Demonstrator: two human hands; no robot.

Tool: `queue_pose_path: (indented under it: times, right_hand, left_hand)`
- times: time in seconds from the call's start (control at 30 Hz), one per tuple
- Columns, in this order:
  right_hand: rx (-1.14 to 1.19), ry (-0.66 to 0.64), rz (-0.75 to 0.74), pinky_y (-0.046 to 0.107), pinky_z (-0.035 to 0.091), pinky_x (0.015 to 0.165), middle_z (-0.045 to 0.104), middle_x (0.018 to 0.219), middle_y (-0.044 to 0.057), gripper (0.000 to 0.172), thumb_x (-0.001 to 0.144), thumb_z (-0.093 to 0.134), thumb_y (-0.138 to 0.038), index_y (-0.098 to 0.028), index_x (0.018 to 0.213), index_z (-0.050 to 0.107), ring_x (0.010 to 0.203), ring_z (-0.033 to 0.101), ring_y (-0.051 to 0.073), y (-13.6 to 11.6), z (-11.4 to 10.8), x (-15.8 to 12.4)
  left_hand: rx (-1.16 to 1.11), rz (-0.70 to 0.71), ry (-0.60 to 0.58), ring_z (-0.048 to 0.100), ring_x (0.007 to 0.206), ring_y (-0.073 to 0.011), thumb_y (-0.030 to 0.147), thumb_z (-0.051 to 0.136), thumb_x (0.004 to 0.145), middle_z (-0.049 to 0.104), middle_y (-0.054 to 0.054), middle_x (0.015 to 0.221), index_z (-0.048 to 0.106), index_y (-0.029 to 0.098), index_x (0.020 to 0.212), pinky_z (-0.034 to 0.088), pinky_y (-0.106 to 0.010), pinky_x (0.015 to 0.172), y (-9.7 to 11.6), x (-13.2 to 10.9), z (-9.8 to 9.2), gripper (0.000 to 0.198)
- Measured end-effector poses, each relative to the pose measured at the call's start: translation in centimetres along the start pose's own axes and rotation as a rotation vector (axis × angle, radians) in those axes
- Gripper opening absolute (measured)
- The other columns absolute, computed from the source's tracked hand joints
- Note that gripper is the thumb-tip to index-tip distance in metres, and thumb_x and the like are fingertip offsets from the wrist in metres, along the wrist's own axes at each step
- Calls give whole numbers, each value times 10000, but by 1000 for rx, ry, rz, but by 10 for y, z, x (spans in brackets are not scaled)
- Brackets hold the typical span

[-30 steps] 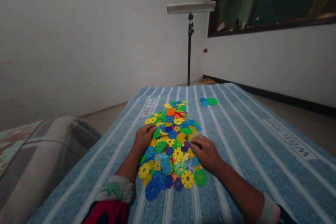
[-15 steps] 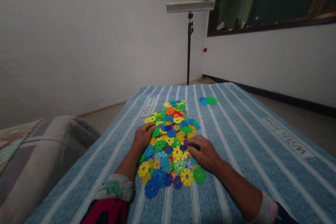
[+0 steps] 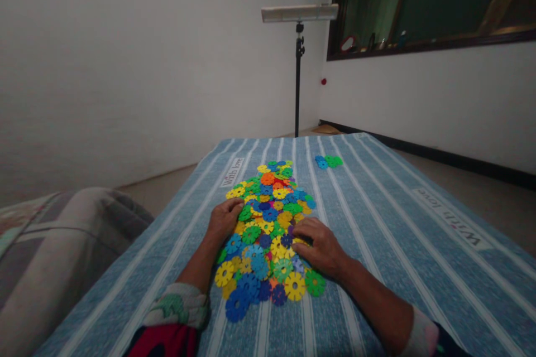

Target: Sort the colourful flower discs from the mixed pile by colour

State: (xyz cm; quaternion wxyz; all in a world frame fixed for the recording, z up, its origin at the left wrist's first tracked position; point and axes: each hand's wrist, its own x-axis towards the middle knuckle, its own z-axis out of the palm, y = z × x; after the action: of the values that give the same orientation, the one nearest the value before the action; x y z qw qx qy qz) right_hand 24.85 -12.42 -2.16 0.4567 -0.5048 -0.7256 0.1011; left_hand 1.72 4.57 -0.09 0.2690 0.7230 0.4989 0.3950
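A long pile of notched plastic flower discs [image 3: 268, 226] in yellow, blue, green, orange and purple lies on the striped blue cloth. My left hand [image 3: 224, 217] rests at the pile's left edge, its fingers curled together beside green and yellow discs; whatever lies under the fingertips is hidden. On the right side of the pile, my right hand [image 3: 320, 242] reaches in over the discs. Its thumb and fingers are apart, close to a dark purple disc [image 3: 287, 240]. A yellow disc [image 3: 295, 286] and a green disc [image 3: 315, 283] lie just below that hand.
A small group of blue and green discs [image 3: 329, 162] lies apart toward the table's far end. The striped cloth [image 3: 377, 245] covers the table. Beyond stands a lamp on a black pole [image 3: 298, 83]. A draped grey fabric [image 3: 84, 245] is at the left.
My right thumb and fingers have spread slightly farther apart beside the purple disc. My left hand stays at the pile's edge. The whole view has shifted a little.
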Motion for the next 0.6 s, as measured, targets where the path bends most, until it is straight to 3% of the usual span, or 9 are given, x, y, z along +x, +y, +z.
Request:
queue_pose_path:
  times: [0.6]
  right_hand:
    - [-28, -54, -47, 326, 435, 839, 670, 912, 44, 130, 770, 626, -157, -205, 882, 671, 887, 590, 180, -7, 2, 1]
  left_hand:
    - [48, -5, 11, 668, 937, -266, 474, 554, 640, 756, -54, 917, 727, 197, 793, 483, -367, 915, -5, 3, 0, 360]
